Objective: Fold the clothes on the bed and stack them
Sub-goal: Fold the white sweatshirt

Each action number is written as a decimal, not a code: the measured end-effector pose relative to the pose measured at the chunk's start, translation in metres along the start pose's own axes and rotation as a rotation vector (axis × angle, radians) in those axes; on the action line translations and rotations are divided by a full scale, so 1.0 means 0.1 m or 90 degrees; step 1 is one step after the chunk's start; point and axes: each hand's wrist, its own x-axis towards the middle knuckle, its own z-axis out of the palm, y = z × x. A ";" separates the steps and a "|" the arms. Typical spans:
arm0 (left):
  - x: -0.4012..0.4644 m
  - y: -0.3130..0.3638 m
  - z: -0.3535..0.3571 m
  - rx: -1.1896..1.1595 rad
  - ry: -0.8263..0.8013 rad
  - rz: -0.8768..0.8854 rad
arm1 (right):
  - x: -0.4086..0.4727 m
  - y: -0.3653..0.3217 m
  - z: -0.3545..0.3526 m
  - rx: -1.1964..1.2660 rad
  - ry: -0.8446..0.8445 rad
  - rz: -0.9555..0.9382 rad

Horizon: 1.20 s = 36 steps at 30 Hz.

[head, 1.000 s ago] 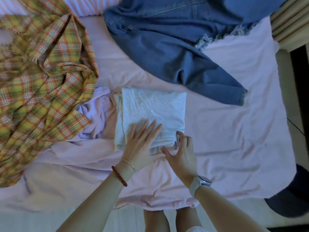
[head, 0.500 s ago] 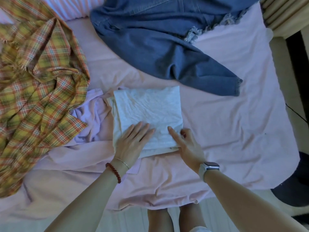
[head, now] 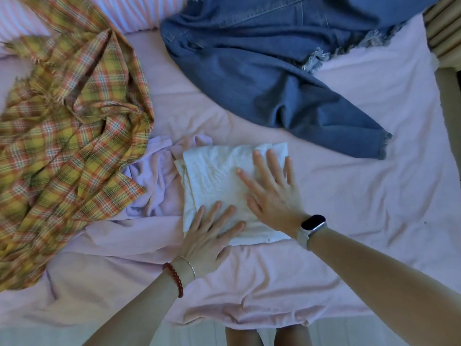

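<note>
A folded white garment [head: 214, 176] lies as a rough square on the pink bedsheet [head: 361, 201] near the bed's front edge. My left hand [head: 209, 236] lies flat on its near left corner, fingers spread. My right hand [head: 272, 191], with a watch on the wrist, presses flat on its right half, fingers straight and reaching to the far edge. A crumpled lilac garment [head: 154, 181] lies against the white one's left side. Unfolded, a yellow plaid shirt [head: 64, 136] is spread at the left and a blue denim jacket [head: 269, 71] at the top.
A striped pillow [head: 129, 13] sits at the head of the bed. A wooden slatted piece of furniture [head: 444, 28] stands at the bed's right edge. My legs [head: 267, 335] stand at the bed's front edge, over pale floor.
My right hand has moved from the white garment's near edge up onto its right half and now lies flat. The left hand stays on the near left corner. The view shifted slightly.
</note>
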 end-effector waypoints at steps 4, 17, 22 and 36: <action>-0.01 -0.11 0.10 -0.007 0.002 0.027 | 0.19 0.08 0.35 0.005 -0.107 0.039; 0.92 -0.43 -0.12 -0.124 0.008 -0.411 | 0.08 -0.01 0.34 0.008 -0.091 0.057; 0.82 -0.40 -0.32 -0.279 0.237 -0.584 | -0.10 0.06 0.09 0.220 0.054 0.245; 0.73 -0.62 -0.51 -0.738 0.021 -0.793 | -0.05 0.12 -0.21 0.761 -0.153 0.641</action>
